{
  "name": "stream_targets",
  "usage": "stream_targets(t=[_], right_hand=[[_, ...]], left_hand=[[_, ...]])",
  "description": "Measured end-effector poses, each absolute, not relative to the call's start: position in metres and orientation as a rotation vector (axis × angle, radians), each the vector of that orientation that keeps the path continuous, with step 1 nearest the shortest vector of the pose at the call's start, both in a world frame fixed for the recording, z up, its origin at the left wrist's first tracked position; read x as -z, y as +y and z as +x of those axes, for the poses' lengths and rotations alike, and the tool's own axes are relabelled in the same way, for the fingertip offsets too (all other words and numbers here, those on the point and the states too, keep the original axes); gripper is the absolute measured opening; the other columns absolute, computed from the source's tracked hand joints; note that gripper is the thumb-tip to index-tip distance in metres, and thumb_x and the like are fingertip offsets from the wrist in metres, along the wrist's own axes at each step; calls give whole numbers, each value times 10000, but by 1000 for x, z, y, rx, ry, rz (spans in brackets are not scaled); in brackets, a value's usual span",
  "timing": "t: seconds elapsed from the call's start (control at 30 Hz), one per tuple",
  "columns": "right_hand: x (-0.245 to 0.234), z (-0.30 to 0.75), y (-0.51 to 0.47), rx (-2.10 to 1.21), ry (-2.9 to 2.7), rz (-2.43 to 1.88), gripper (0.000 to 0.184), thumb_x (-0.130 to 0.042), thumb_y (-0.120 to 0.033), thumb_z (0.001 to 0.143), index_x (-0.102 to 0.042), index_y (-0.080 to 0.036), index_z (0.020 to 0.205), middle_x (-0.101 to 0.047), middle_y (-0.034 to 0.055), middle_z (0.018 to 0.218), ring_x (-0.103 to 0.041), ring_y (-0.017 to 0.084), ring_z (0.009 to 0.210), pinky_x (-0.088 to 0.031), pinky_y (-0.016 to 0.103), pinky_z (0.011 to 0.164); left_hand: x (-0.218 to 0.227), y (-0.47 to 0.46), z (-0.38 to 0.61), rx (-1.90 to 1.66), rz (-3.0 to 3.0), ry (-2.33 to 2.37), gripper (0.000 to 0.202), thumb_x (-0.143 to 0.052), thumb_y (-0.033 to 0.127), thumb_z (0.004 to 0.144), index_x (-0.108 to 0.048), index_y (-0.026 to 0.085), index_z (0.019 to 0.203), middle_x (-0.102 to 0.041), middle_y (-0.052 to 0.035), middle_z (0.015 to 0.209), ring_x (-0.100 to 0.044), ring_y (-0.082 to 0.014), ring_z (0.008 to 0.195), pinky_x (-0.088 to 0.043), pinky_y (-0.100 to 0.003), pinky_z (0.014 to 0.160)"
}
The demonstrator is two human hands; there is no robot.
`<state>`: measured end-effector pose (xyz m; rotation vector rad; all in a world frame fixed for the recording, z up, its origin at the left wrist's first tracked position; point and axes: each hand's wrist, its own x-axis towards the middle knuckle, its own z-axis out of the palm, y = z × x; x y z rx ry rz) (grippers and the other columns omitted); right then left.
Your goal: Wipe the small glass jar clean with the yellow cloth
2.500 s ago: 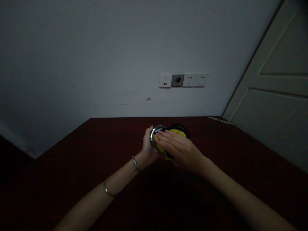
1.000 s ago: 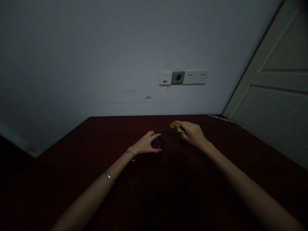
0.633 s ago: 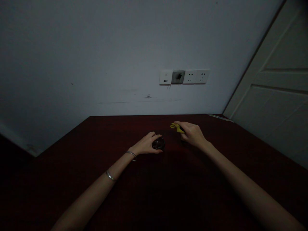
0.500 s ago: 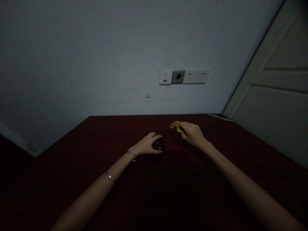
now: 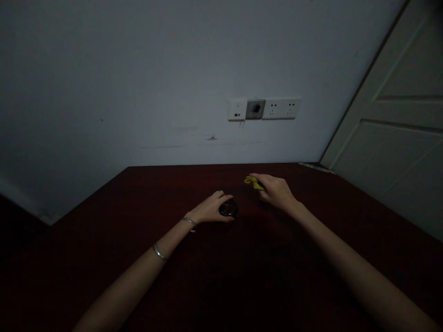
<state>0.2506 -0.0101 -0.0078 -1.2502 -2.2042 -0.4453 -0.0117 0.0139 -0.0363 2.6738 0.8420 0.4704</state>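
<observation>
My left hand (image 5: pixel 209 210) rests on the dark red table (image 5: pixel 138 240) with its fingers curled round a small dark round object (image 5: pixel 228 208) that has a shiny rim. My right hand (image 5: pixel 275 191) lies a little to the right and farther back, closed on a crumpled yellow cloth (image 5: pixel 252 181) whose end sticks out past the fingertips. The two hands are apart. The room is dim, and what the round object is stays hard to make out.
A white wall with a row of sockets and a switch (image 5: pixel 265 109) stands behind the table. A white panelled door (image 5: pixel 398 138) is at the right. A thin strip (image 5: pixel 316 168) lies at the table's far right corner. Bracelets (image 5: pixel 159 252) circle my left forearm.
Earlier both hands held the round object together, with the cloth pressed on it. They have since parted: the object is down on the table and the cloth moved right. In the last second almost nothing moved.
</observation>
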Motion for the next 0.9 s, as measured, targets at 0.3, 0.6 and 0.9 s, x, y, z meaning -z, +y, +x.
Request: stream_targets(t=[0.3,0.6,0.9], right_hand=[[0,251,-4,535,-2269,-1231,493,-423,-43,759,-524,-155,1228,-650,108,1140,-613,236,1013,-498,370,832],[8,236,39,586,-2395,-1332,346,-458,-107,853,-564,-95,1183,-642,177,1138,-575,280,1032,-442,397,840],[49,211,54,332,-2428,-1471,416,-489,-60,778,-579,-123,1180,-656,153,1149,-616,241,1022,-453,326,870]], left_hand=[[37,15,-11,-495,2621,833,710,-702,504,674,-475,222,1285,-510,-89,1096,-516,-262,1043,-405,-393,959],[37,15,-12,-436,2597,890,745,-723,509,648,-451,238,1286,-492,-91,1107,-516,-267,1036,-414,-421,953],[45,22,-13,-410,2460,910,1078,-736,561,601,-188,174,1445,-344,-189,1405,-308,-360,1323,-286,-493,1080]])
